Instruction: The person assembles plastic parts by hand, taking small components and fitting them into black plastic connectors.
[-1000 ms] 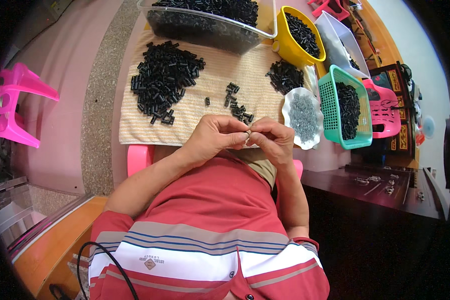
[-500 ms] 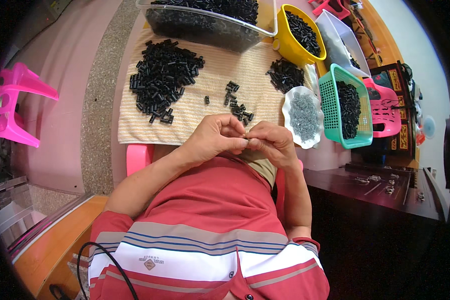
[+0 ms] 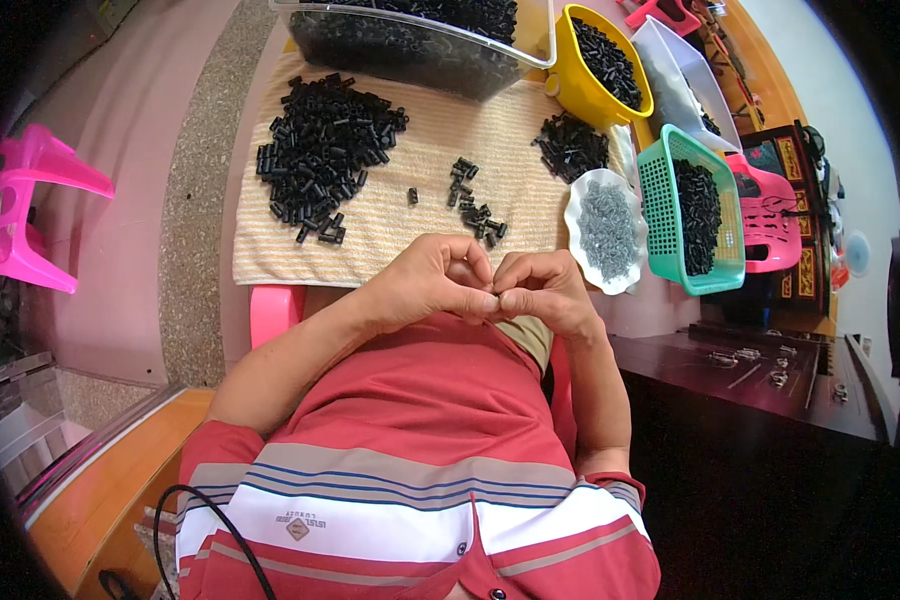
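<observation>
My left hand (image 3: 435,278) and my right hand (image 3: 548,292) meet in front of my waist, thumbs and fingertips pinched together. Between them is something small and dark, mostly covered by the fingers, so its kind cannot be made out. Just beyond the hands, a small cluster of short black tubular pieces (image 3: 481,220) lies on the striped towel (image 3: 370,262), with one single black piece (image 3: 413,196) to its left. Right of my right hand stands a white scalloped dish (image 3: 577,240) of small clear-grey pieces (image 3: 610,228).
A large pile of black pieces (image 3: 325,150) covers the towel's left; a smaller pile (image 3: 570,147) lies right. Behind stand a clear bin (image 3: 410,75), a yellow tub (image 3: 562,85), a white box (image 3: 660,50) and a green basket (image 3: 715,283). A pink stool (image 3: 30,200) stands left.
My fingers have shifted slightly around the small thing; the right hand's fingers are more upright and bent. The piles and containers stay as they were.
</observation>
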Demonstrator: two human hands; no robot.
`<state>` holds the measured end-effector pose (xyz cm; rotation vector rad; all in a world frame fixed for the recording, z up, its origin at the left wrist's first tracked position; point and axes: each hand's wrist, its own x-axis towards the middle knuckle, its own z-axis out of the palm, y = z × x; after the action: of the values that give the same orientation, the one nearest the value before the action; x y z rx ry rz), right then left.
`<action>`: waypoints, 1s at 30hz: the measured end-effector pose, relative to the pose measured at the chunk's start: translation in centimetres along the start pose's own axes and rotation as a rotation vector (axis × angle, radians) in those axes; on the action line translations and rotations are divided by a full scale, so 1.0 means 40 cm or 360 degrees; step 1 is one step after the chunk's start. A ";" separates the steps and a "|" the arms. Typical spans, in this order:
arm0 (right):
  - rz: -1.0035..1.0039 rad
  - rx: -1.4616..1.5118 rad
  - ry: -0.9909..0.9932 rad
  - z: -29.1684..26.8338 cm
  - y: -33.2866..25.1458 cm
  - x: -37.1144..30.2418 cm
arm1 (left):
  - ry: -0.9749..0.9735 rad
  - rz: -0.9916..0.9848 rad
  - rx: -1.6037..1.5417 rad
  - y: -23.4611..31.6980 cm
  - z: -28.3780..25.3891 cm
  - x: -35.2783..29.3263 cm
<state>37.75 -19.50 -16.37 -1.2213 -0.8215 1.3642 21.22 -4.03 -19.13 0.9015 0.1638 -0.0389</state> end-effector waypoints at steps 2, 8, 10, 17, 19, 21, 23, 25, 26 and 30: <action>-0.0030 -0.0003 0.0014 0.003 0.006 -0.002 | 0.0001 0.0008 -0.0064 -0.001 0.000 0.000; -0.0093 0.0007 0.0087 0.012 0.015 -0.007 | -0.0007 0.0044 -0.0104 -0.009 -0.004 0.005; -0.0106 -0.0022 0.0112 0.013 0.017 -0.008 | 0.0001 0.0057 -0.0126 -0.009 -0.005 0.005; -0.0357 -0.0408 0.0142 0.011 0.020 -0.005 | 0.0081 0.0065 -0.0172 -0.001 0.001 0.004; -0.0369 -0.0469 0.0147 0.012 0.019 -0.003 | 0.0087 0.0063 -0.0166 -0.001 0.001 0.004; -0.0465 -0.0481 0.0116 0.012 0.019 -0.001 | 0.0080 0.0068 -0.0163 -0.003 0.002 0.004; -0.0457 -0.0503 0.0091 0.000 0.024 0.000 | 0.0072 0.0071 -0.0162 -0.004 0.003 0.003; -0.0448 -0.0524 0.0066 -0.003 0.025 0.002 | 0.0042 0.0062 -0.0170 -0.005 0.002 0.002; -0.0338 -0.0364 0.0063 -0.001 0.025 0.001 | 0.0044 0.0063 -0.0172 -0.007 0.001 0.003; -0.0124 -0.0075 -0.0035 -0.002 0.019 0.011 | -0.0017 0.0055 -0.0127 -0.008 -0.003 0.003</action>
<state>37.67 -19.22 -17.18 -1.2000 -0.9119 1.3034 21.27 -4.15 -19.47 0.8243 0.1389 -0.0051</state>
